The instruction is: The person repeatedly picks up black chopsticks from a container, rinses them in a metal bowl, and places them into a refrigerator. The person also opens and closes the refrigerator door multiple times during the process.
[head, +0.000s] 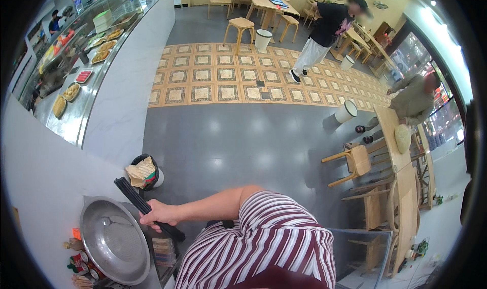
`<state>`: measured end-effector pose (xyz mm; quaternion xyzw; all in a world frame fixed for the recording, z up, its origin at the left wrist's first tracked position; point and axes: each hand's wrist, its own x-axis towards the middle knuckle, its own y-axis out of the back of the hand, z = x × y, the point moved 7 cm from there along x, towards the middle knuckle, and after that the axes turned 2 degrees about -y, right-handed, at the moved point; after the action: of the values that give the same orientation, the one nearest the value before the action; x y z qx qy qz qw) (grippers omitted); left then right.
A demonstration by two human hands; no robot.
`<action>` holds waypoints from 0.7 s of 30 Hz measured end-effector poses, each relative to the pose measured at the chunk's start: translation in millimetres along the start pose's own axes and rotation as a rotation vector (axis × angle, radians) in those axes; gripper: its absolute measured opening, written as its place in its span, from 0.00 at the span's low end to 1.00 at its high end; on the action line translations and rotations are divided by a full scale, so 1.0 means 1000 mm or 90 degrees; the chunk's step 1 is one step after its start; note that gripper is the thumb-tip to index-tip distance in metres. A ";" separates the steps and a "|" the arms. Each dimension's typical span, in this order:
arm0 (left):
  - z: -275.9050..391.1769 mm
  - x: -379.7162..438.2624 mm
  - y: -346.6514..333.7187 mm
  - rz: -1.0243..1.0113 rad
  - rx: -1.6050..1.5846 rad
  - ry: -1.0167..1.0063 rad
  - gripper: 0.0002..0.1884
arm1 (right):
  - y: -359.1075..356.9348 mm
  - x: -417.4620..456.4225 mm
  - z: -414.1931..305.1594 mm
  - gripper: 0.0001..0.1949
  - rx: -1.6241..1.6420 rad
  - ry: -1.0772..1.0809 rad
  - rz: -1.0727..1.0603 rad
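Note:
My right hand (159,213) grips a thick bundle of black chopsticks (131,196) around its middle. The arm in a striped sleeve reaches across my body to the left. Below the hand's left side, a large stainless-steel colander (121,243) sits on the counter, with a metal spoon or ladle (110,221) inside. The bundle slants past the bowl's upper right rim; whether they touch I cannot tell. Close under the chopsticks' lower end stands a clear holder with thin, multicoloured items (164,251). My left hand is out of view.
Cans (80,262) and a bottle (74,244) crowd the colander's left. A lined waste bin (156,177) stands beyond the hand. A glass counter with food trays (71,92) runs left. Wooden stools (357,160) and tables (395,152) line the right. Two people (321,30) stand farther off.

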<state>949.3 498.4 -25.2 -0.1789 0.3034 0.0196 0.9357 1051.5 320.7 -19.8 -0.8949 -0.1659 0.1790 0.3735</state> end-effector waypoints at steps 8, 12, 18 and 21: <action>0.007 -0.002 -0.067 -0.215 0.053 0.007 0.21 | -0.046 0.004 0.002 0.09 0.067 0.120 0.073; -0.005 0.014 -0.081 -0.291 0.089 -0.031 0.15 | -0.048 -0.010 -0.012 0.10 -0.067 0.196 0.123; -0.020 0.018 -0.061 -0.253 0.174 -0.029 0.11 | -0.056 -0.022 0.019 0.11 0.020 0.207 0.092; -0.022 0.020 -0.050 -0.315 0.142 -0.044 0.09 | -0.062 -0.020 0.025 0.11 0.013 0.182 0.057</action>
<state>960.6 442.4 -37.2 -0.1429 0.2184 -0.2368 0.9358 1012.8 368.3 12.9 -0.9139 -0.0690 0.0678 0.3943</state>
